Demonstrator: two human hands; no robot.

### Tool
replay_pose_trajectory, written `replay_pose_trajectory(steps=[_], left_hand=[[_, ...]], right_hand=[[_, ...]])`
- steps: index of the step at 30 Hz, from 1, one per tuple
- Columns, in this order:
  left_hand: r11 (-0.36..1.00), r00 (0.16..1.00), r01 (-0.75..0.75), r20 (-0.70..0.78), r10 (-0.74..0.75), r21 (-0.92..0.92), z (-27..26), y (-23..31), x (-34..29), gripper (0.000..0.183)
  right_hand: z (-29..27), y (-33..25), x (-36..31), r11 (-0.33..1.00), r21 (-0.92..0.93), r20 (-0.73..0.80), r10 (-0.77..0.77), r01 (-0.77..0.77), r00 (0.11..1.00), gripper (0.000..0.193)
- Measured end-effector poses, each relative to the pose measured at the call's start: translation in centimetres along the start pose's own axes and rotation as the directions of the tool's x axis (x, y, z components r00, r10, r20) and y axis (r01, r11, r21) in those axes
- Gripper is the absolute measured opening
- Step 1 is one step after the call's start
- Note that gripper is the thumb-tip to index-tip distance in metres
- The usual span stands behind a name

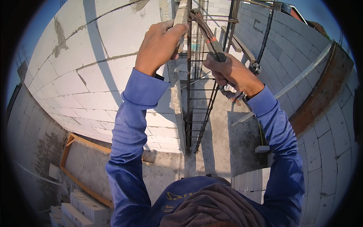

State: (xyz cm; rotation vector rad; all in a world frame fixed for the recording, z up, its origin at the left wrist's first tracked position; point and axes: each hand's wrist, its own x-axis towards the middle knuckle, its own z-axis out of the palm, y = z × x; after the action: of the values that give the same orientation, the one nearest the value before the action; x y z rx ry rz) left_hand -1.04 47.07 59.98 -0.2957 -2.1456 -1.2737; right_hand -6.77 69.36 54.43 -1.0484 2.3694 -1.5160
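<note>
My left hand [159, 46] is closed around the edge of a narrow, pale board [182, 16] at the end of the white block wall [124, 26]. In my right hand [235, 72] are long-handled pincers [211, 42] with a rusty head and orange-red bands. The pincers' head is up against the tall rebar cage [189, 87], near its upper ties. Whether its jaws grip a wire cannot be made out. A grey-and-black patterned piece [255, 68] shows beside my right hand, and more of that pattern hangs below it.
A second block wall [287, 41] curves along the right, with a rusty brown panel [321, 90] and a slanting pale strip [291, 81] before it. Stacked white blocks [85, 206] and an orange-brown wooden frame [85, 186] lie low on the left.
</note>
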Motion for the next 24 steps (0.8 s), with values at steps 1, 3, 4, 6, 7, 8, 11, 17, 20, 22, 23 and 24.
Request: replay_pose_trajectory(steps=[1,3,4,6,7,8,11,17,20,22,23,24], left_hand=[[1.0,1.0,-0.016,0.005,0.016,0.003,0.0,-0.2,0.0,0.044],[0.998,0.999,-0.043,-0.013,0.043,0.04,-0.5,-0.8,0.3,0.043],[1.0,1.0,-0.01,-0.003,0.01,0.016,-0.1,-0.7,0.5,0.043],[0.998,0.998,0.059,0.022,-0.059,-0.01,0.5,0.0,0.5,0.043],[0.998,0.998,0.056,0.029,-0.055,-0.034,0.3,0.0,0.4,0.044],[0.997,0.998,0.053,0.038,-0.051,-0.059,0.2,0.0,0.4,0.044],[0.995,0.997,0.069,0.051,-0.065,-0.074,-0.5,-0.1,0.2,0.047],[0.995,0.996,0.09,0.025,-0.088,-0.05,-0.6,-0.7,0.3,0.05],[0.993,0.996,0.09,0.032,-0.087,-0.072,-0.4,-0.5,0.4,0.05],[0.993,0.995,0.092,0.033,-0.09,-0.068,-0.3,-0.3,0.3,0.049],[0.994,0.996,0.092,0.024,-0.091,-0.063,-0.2,-0.2,0.2,0.049],[0.994,0.995,0.097,0.008,-0.096,-0.053,-0.3,-0.2,0.0,0.048]], right_hand=[[1.0,0.7,-0.5,0.972,0.21,0.122,0.079,-0.104,0.989,0.038],[4.7,2.3,-2.1,0.911,0.409,0.168,-0.031,-0.041,0.985,0.036],[5.8,3.4,-3.1,0.863,0.504,0.111,-0.011,-0.047,0.994,0.034],[7.2,5.0,-4.3,0.725,0.688,0.008,0.034,-0.03,0.999,0.032],[7.3,5.6,-4.1,0.777,0.63,-0.044,0.033,0.002,0.998,0.032],[7.0,6.3,-4.0,0.824,0.565,-0.099,0.03,0.031,0.995,0.033],[5.5,8.0,-4.5,0.943,0.321,-0.19,-0.031,0.092,0.981,0.041],[4.4,10.0,-8.1,1.0,0.011,-0.269,-0.011,0.014,0.963,0.041],[3.9,10.8,-9.0,0.984,-0.169,-0.337,-0.109,0.054,0.935,0.04],[2.5,9.5,-9.0,0.888,-0.451,-0.347,-0.263,0.085,0.9,0.04],[1.7,7.9,-8.8,0.859,-0.497,-0.34,-0.325,0.125,0.882,0.042],[1.1,5.8,-8.1,0.826,-0.538,-0.323,-0.389,0.171,0.863,0.045]])
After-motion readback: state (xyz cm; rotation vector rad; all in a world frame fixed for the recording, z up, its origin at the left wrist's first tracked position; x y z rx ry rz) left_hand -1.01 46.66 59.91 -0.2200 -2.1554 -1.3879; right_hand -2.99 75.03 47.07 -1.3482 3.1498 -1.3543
